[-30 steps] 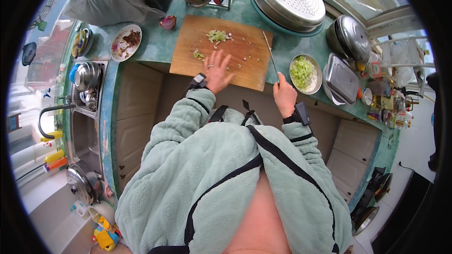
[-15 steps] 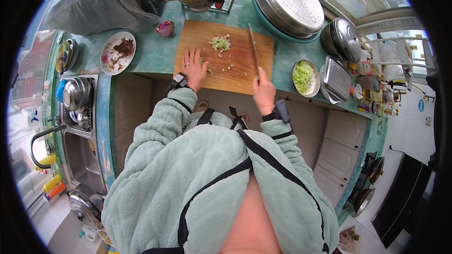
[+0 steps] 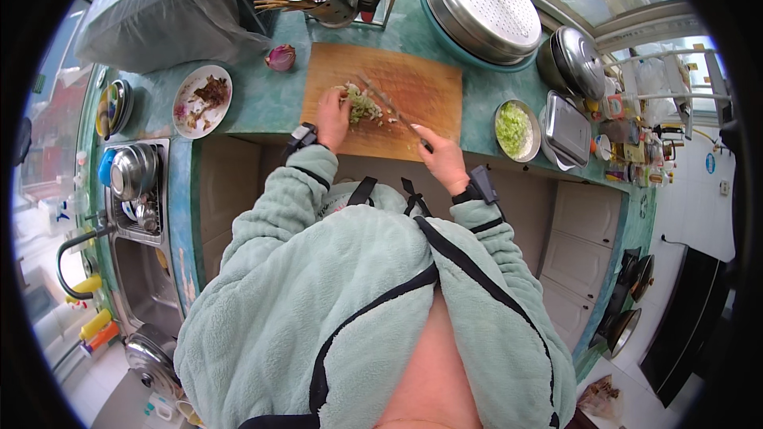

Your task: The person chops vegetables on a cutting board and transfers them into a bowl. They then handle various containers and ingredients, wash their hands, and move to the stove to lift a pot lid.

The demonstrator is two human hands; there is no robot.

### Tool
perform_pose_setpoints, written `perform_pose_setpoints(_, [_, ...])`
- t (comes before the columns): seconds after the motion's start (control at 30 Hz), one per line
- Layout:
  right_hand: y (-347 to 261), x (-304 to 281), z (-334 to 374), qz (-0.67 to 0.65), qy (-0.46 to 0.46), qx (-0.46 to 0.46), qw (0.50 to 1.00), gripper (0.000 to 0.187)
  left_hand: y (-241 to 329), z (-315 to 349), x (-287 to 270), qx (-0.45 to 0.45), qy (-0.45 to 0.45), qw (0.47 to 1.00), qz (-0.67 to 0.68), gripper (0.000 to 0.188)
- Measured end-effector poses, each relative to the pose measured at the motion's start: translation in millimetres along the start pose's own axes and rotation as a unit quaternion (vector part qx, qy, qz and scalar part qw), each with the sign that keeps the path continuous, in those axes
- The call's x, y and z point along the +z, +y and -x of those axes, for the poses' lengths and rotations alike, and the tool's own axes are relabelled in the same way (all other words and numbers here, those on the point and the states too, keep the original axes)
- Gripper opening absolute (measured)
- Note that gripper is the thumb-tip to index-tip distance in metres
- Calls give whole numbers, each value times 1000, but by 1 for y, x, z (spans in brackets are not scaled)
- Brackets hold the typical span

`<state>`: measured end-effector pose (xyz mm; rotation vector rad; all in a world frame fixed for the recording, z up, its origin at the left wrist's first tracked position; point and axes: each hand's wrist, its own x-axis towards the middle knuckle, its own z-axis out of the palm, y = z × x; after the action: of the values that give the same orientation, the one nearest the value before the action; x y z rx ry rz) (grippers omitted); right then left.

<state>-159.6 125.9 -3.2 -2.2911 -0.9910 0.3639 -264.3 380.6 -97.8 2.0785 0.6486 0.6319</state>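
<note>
We are in the middle of chopping: our left hand [image 3: 332, 115] rests beside the pile of chopped greens [image 3: 364, 105] on the wooden cutting board [image 3: 421, 87], fingers bent, holding nothing as far as we can see. Our right hand [image 3: 442, 160] is closed on the knife [image 3: 387, 105], whose blade lies across the pile. The next cut probably needs the left fingers kept away from the blade.

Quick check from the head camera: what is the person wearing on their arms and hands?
Both arms are in fluffy pale green sleeves with darker ribbed cuffs and dark piping. A small black device is strapped at each wrist. The left hand and right hand are bare, with no gloves.
</note>
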Motion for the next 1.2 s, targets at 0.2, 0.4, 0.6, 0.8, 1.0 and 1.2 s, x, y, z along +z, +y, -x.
perform_pose_setpoints(0.2, [41, -27, 35, -485, 33, 255, 836, 11, -14, -47, 9, 119, 47, 980, -151, 26])
perform_pose_setpoints(0.4, [47, 29, 81, -531, 79, 363, 762, 19, -9, -17, 21, 166, -47, 982, -77, 29])
perform_pose_setpoints(0.6, [0, 96, 69, -565, 0, 309, 765, 16, -4, -9, 18, 110, 19, 993, -48, 40])
perform_pose_setpoints(0.8, [-33, 126, 47, -566, -79, 300, 764, 16, -1, -1, 37, 118, 28, 971, -206, 47])
perform_pose_setpoints(1.0, [-37, 114, 37, -590, -154, 282, 741, 15, 7, -1, 33, 65, 61, 992, -87, 44])
perform_pose_setpoints(1.2, [-19, 49, 61, -586, -80, 273, 759, 13, 85, -7, 74, 163, 73, 982, -62, 41])
